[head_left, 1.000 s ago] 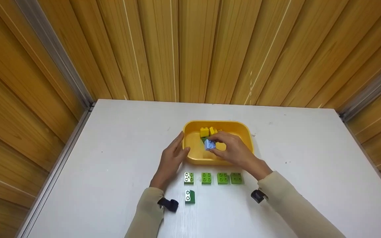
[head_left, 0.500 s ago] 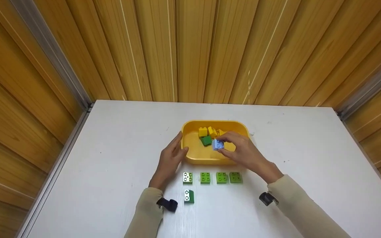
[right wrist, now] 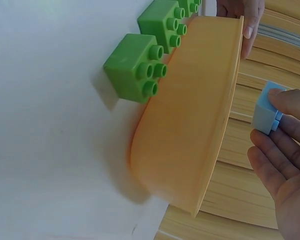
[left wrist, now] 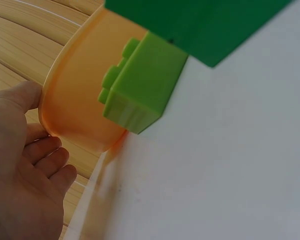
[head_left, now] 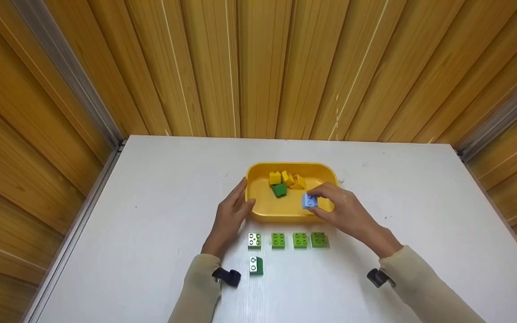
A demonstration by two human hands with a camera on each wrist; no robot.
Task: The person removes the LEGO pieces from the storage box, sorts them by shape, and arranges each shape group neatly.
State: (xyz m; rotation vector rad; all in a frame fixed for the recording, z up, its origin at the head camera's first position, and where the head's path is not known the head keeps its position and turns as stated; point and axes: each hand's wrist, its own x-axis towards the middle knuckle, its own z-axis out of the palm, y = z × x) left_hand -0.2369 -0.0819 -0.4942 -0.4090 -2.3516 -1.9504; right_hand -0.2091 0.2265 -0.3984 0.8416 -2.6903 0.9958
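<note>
My right hand pinches a light blue toy building brick between thumb and fingers, over the right part of the yellow tray. In the right wrist view this blue brick is above the tray's rim. Inside the tray lie several yellow bricks and a dark green brick. My left hand rests against the tray's left end, thumb near the front corner. In the left wrist view the left hand touches the tray from outside, its lower fingers loosely bent.
In front of the tray, a row of several light green bricks stands on the white table. A dark green brick sits nearer, below the row's left end. Wood-patterned panels rise behind the table.
My right hand has moved right and slightly nearer with the blue brick, uncovering the yellow and dark green bricks in the tray. My left hand stays at the tray's left end.
</note>
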